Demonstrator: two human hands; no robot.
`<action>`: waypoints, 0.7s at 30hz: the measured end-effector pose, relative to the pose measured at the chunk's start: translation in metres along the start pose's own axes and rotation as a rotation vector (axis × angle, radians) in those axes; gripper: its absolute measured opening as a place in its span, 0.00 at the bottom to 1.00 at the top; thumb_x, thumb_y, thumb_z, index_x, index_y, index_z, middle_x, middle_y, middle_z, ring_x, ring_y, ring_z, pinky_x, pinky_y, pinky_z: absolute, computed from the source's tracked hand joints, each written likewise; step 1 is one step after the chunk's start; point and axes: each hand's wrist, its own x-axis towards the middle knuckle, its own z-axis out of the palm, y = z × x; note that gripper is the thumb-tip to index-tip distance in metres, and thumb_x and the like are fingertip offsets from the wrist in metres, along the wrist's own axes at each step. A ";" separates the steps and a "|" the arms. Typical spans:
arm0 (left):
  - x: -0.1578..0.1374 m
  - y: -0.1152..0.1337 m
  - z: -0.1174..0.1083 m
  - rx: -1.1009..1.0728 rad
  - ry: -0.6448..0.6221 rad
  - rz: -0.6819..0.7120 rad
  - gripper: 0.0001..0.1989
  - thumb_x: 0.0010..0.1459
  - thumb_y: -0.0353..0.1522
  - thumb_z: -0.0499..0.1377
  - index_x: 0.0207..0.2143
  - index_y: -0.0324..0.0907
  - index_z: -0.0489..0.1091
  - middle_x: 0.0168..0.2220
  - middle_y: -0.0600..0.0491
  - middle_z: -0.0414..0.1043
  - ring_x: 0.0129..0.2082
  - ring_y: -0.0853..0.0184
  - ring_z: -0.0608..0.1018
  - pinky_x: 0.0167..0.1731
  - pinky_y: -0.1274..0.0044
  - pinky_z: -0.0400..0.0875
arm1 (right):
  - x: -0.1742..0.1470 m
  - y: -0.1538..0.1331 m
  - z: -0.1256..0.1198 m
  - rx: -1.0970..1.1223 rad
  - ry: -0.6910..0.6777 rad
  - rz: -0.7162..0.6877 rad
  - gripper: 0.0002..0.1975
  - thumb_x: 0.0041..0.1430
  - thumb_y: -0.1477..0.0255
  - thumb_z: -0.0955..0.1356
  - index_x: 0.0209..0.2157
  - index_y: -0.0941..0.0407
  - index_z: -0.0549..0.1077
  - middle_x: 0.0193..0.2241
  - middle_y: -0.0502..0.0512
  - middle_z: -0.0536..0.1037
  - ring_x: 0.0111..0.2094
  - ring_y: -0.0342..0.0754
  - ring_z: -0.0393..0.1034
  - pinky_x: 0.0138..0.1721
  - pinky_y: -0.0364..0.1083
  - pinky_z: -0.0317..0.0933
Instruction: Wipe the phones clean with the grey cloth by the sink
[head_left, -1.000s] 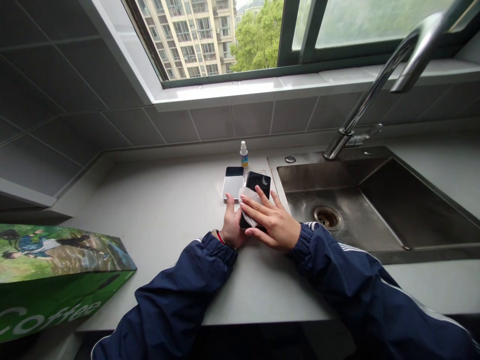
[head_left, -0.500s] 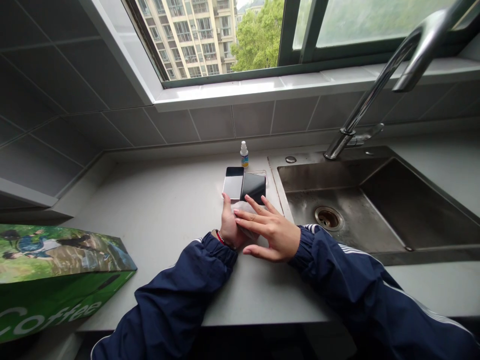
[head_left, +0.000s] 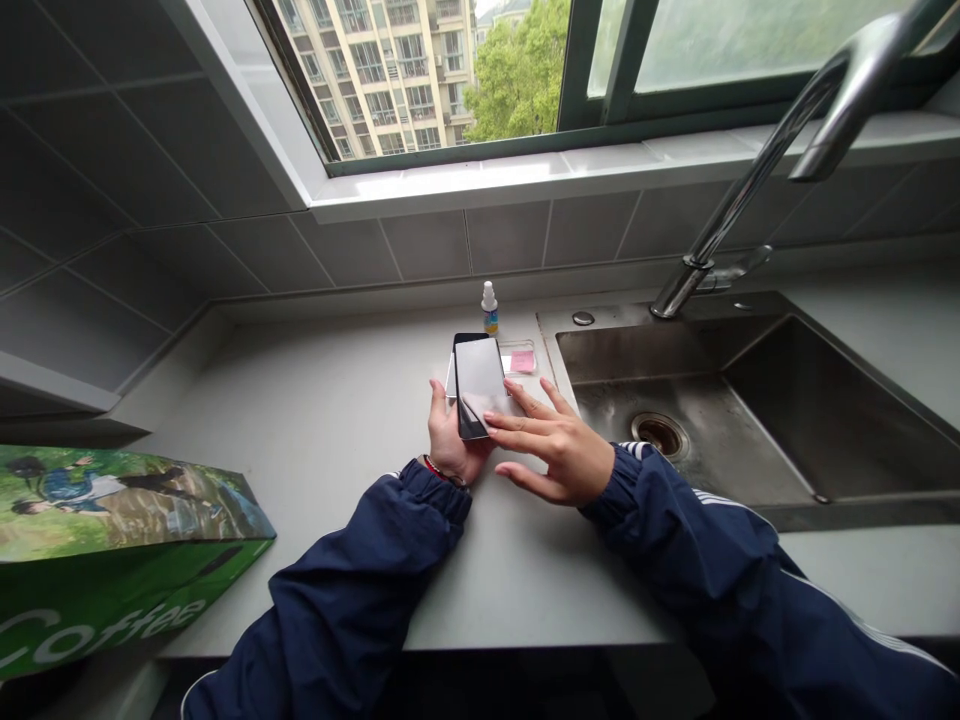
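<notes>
My left hand (head_left: 455, 445) holds a dark phone (head_left: 480, 370) from below, its thumb standing along the left side. The phone is tilted, with light reflected on its screen. A pale thin cloth (head_left: 504, 404) lies over its lower right part. My right hand (head_left: 559, 445) rests its outstretched fingertips on that cloth, thumb apart. Behind the held phone, a second phone (head_left: 451, 376) lies on the counter, mostly covered from view. Beside it is a clear case (head_left: 512, 346) with a pink piece (head_left: 523, 362) in it.
A small white spray bottle (head_left: 490, 308) stands behind the phones. To the right are a steel sink (head_left: 757, 440) and a chrome tap (head_left: 739, 200). A green coffee bag (head_left: 127, 570) stands at the counter's left front. A window (head_left: 517, 80) is beyond the sill.
My left hand has shifted slightly left with the phone, which now overlaps the second phone. The case and pink piece have come into view. My right hand has moved a little right.
</notes>
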 end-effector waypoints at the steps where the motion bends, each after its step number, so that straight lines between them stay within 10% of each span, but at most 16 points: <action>1: 0.001 0.001 -0.002 0.002 0.001 0.000 0.42 0.62 0.60 0.44 0.60 0.36 0.68 0.54 0.38 0.75 0.57 0.48 0.75 0.58 0.57 0.67 | 0.000 0.002 -0.001 0.001 0.020 -0.001 0.18 0.65 0.64 0.67 0.54 0.52 0.76 0.56 0.58 0.77 0.70 0.61 0.49 0.69 0.69 0.34; 12: 0.000 0.000 -0.005 0.077 -0.038 -0.043 0.44 0.59 0.62 0.45 0.61 0.37 0.68 0.53 0.37 0.75 0.56 0.43 0.75 0.55 0.53 0.68 | -0.001 0.015 -0.008 0.035 0.113 -0.027 0.10 0.64 0.68 0.67 0.43 0.52 0.81 0.49 0.54 0.82 0.66 0.59 0.60 0.69 0.65 0.45; 21: -0.001 -0.002 0.002 0.066 0.001 -0.027 0.45 0.60 0.62 0.43 0.58 0.35 0.70 0.51 0.37 0.76 0.55 0.45 0.76 0.58 0.55 0.66 | -0.001 0.004 0.001 0.047 -0.022 -0.072 0.13 0.64 0.65 0.67 0.45 0.54 0.80 0.59 0.56 0.74 0.70 0.63 0.50 0.69 0.67 0.40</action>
